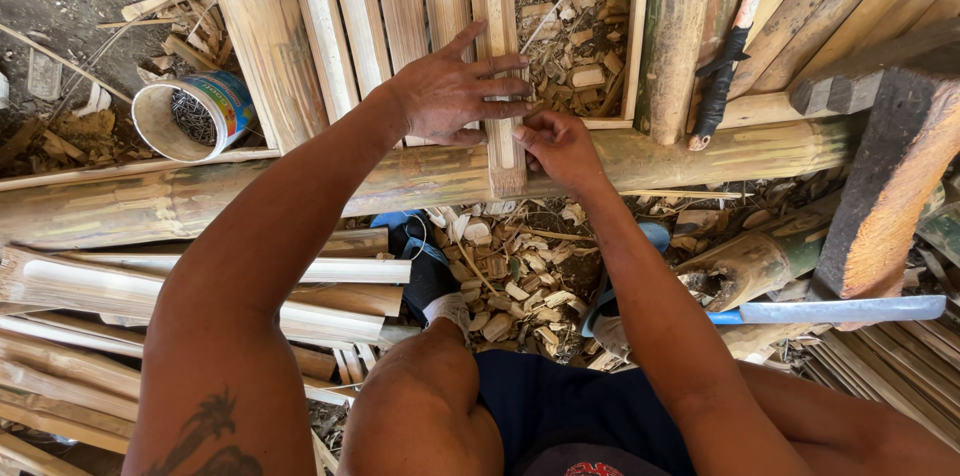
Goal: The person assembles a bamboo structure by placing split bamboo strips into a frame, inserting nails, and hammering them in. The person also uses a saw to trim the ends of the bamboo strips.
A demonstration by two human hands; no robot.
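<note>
over chip-strewn ground, our left hand point(455, 96) presses flat the pale bamboo slat point(500, 86) while our right hand point(560, 146) pinches something unseen against it, so a slip could split it.

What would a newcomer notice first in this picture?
At the centre, the left hand lies flat on an upright bamboo slat, while the right hand pinches beside it at the horizontal bamboo pole. On the left lies a tin of nails; at lower right, a blue-handled blade.
</note>
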